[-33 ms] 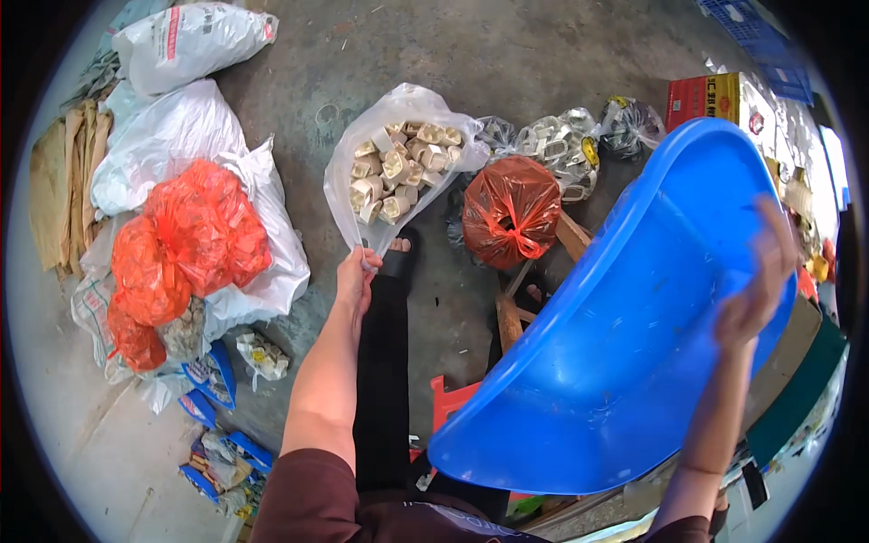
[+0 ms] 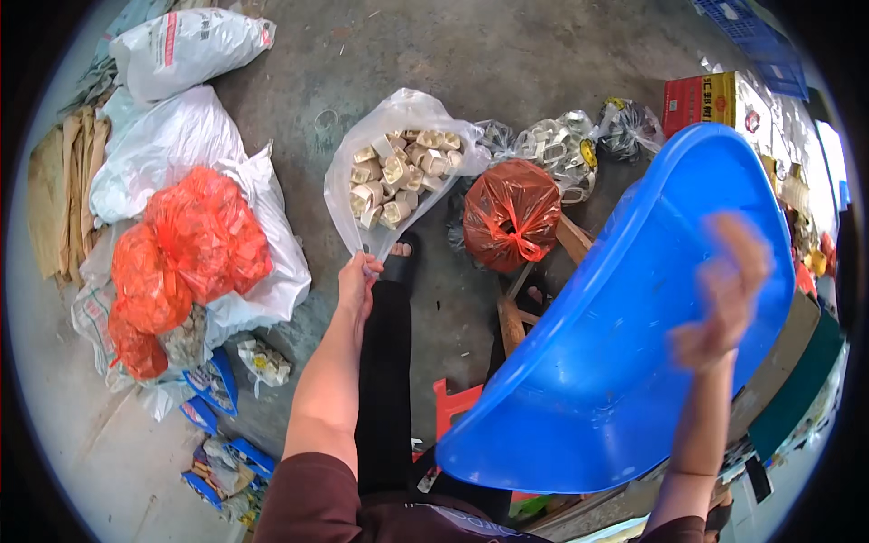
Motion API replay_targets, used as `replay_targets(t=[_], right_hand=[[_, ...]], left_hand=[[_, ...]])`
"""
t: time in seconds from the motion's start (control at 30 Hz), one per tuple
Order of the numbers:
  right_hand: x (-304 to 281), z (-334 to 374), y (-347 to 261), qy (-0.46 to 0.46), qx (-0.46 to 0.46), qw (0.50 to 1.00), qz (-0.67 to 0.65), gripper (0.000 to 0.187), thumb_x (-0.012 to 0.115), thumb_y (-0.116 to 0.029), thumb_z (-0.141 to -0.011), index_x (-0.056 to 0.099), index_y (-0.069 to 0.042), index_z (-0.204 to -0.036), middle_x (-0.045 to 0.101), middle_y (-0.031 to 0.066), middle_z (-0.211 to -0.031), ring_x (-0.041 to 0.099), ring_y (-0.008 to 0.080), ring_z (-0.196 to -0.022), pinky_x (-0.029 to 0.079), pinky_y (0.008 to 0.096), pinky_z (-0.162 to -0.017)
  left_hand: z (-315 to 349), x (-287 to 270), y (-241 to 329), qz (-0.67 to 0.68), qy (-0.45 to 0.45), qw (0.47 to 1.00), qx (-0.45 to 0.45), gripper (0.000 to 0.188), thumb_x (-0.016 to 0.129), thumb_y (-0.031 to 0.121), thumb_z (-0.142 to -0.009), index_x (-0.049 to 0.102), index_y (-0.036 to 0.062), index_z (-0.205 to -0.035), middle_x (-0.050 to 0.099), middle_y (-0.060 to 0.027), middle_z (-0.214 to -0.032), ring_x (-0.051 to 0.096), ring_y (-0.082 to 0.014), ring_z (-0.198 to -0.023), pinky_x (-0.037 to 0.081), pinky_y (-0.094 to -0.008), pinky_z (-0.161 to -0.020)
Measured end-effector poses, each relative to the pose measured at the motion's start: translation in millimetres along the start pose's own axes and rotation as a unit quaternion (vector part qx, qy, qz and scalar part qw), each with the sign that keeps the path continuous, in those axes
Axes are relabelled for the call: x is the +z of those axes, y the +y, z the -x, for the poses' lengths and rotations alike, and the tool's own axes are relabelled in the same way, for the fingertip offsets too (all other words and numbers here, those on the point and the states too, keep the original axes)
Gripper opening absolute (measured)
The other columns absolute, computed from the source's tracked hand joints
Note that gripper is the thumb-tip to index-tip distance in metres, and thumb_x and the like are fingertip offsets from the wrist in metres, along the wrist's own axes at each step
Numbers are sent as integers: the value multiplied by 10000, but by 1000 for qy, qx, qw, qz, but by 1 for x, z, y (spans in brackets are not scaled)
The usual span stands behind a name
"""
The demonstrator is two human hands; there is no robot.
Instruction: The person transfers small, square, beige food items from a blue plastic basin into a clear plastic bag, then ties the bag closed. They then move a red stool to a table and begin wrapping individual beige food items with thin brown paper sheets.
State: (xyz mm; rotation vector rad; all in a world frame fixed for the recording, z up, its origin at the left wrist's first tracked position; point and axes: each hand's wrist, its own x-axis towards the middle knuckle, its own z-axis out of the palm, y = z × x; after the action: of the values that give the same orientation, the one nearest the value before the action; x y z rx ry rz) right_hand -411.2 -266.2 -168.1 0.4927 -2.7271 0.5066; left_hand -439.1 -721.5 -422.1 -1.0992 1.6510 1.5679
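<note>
Right grip [image 2: 724, 303] blurred; blue crate [image 2: 759, 45] cut off by top edge.

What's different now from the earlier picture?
The right hand, blurred, has moved left in front of the blue tub. Nothing visibly was taken hold of or let go. The left hand still grips the edge of the translucent bag; the bags around stayed put.

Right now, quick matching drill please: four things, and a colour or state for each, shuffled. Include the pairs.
1. Left hand
2. Right hand
3. Tub
4. Box

A. Red and yellow, upper right
B. Blurred, nothing visible in its grip
C. Gripping the edge of the clear bag
D. Blue all over

Pairs: 1-C, 2-B, 3-D, 4-A
</note>
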Motion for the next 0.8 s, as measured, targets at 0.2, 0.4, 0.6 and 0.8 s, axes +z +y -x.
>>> replay_targets(t=[0.2,0.4,0.6,0.8], right_hand=[[38,-29,-113,-307,91,946,-55,269,673,-214,-722,604,-52,-925,557,35,-668,552,214,-738,403,384,-873],[67,-109,-139,-352,276,884,-138,511,683,-164,-728,499,-37,-1188,543,129,-972,528,269,-958,429,383,-848],[219,-108,-103,-129,436,881,-133,767,732,-257,-682,381,-21,-1322,422,190,-1292,372,347,-1215,294,401,-1021],[273,-74,-101,-177,513,834,-102,994,788,-244,-621,211,-10,-1396,348,209,-1361,317,306,-1272,275,378,-1043]], left_hand=[[1,-23,62,92,-5,996,-1,199,499,251,-884,543,63,-836,543,-32,-632,574,-192,-778,382,-310,-707],[36,-50,125,123,-11,992,34,103,547,128,-822,533,63,-743,463,-3,-579,520,-149,-641,393,-290,-636],[108,-42,169,149,-34,987,49,146,539,150,-789,584,12,-807,527,-7,-675,493,-103,-657,370,-248,-608],[196,-96,170,121,-61,990,22,133,531,151,-838,543,24,-877,495,-5,-700,459,-80,-672,346,-229,-620]])
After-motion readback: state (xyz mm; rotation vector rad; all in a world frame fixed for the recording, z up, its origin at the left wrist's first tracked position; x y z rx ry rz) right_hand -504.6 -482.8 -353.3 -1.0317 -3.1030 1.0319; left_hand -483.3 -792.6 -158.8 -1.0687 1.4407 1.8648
